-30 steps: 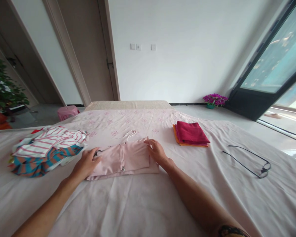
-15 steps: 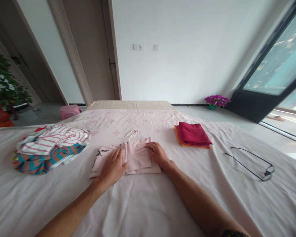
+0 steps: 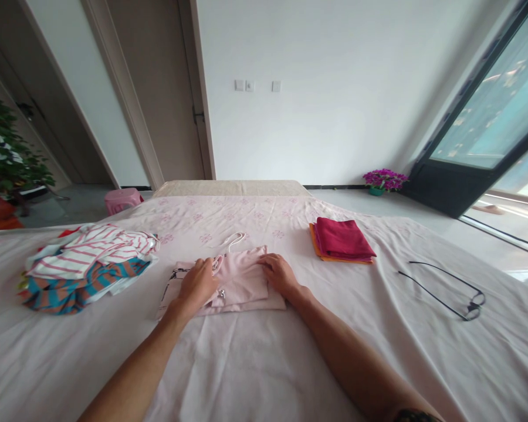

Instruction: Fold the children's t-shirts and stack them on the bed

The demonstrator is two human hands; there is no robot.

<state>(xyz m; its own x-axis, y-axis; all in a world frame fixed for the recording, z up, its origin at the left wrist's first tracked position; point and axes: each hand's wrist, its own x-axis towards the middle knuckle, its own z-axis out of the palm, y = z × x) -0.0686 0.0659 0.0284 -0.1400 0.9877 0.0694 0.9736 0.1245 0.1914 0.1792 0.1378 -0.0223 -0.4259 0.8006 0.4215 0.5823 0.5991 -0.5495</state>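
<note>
A folded pale pink garment [image 3: 246, 278] with black print on its left part lies flat in front of me. A white drawstring loop sticks out beyond its far edge, and a small shiny metal piece shows near its front. My left hand [image 3: 199, 284] is closed on the cloth left of the middle, with a bunched fold at its fingers; the fingertips are partly hidden. My right hand [image 3: 280, 274] rests on the garment's right edge, its fingers lightly bent and lying on the cloth.
To the left sits a loose heap of striped clothes [image 3: 92, 252]. A folded stack of red and orange cloth [image 3: 345, 239] lies on the right, with eyeglasses [image 3: 473, 305] beyond it. Everything rests on a pale bedsheet [image 3: 255, 363]. A pink stool [image 3: 123, 200] stands behind.
My left hand has gone from lying flat on the pink garment to closing on it, bunching the cloth up. The right hand stays at the right edge.
</note>
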